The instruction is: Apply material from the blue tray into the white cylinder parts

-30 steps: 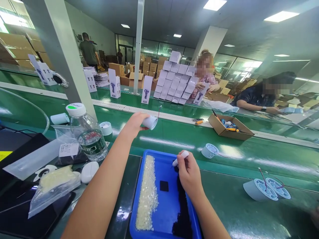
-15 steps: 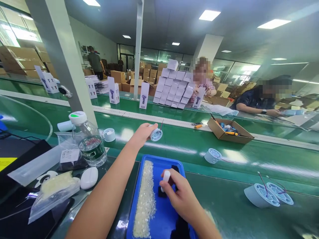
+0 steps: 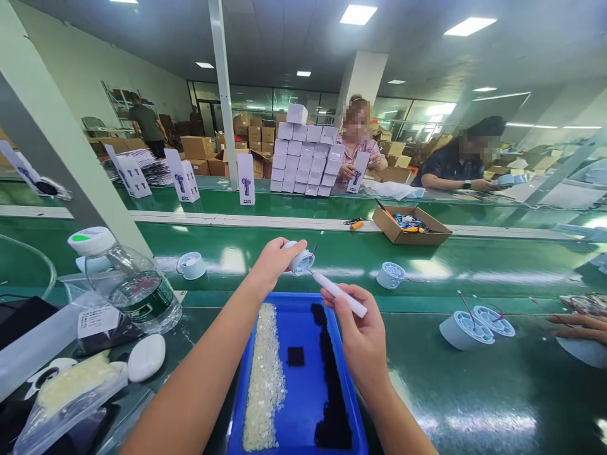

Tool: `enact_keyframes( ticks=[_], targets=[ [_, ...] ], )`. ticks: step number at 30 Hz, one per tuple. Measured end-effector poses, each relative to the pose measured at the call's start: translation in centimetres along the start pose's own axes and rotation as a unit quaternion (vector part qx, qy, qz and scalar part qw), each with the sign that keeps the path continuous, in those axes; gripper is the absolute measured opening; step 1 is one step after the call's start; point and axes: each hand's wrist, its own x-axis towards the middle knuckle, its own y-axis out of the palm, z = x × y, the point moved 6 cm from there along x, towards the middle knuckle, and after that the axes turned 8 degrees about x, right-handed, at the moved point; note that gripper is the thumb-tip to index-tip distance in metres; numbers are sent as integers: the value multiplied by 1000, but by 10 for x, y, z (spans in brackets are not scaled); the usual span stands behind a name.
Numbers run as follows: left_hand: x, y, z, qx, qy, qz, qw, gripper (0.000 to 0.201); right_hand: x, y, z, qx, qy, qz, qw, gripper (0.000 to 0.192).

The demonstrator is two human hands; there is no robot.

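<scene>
My left hand [image 3: 272,260] holds a small pale blue round cap part [image 3: 302,261] with a thin red wire, above the green conveyor belt [image 3: 474,259]. My right hand [image 3: 358,325] grips a white pen-like tool [image 3: 339,294], and its tip touches the open face of the cap. Below both hands lies a blue tray [image 3: 303,328] with a strip of several small clear discs [image 3: 263,379] on the left and a strip of small black pieces [image 3: 332,385] on the right.
Similar blue caps [image 3: 390,275] [image 3: 462,330] lie on the belt. A water bottle [image 3: 126,284], plastic bags and a white oval object [image 3: 145,357] sit left. An open cardboard box [image 3: 410,225], stacked white boxes [image 3: 306,161] and two seated people are across; another person's hand [image 3: 576,325] is at right.
My right hand lifted the white tool from the tray up to the cap in my left hand. The view shifted right, and my left hand turned the cap's open face toward me.
</scene>
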Motion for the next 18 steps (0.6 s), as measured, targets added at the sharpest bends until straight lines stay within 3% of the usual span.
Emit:
enact_keyframes(
  ticks=[5,12,18],
  targets=[
    [2,-8,0,24,16,-18,999,40,-1,-5,1,-55,-14,-3,998,22],
    [3,-25,-7,39,33,-42,998,37,-14,20,-17,-129,26,190,973,21],
    [4,-35,-7,13,28,-58,998,33,-27,32,-21,-189,9,283,940,16]
  ],
)
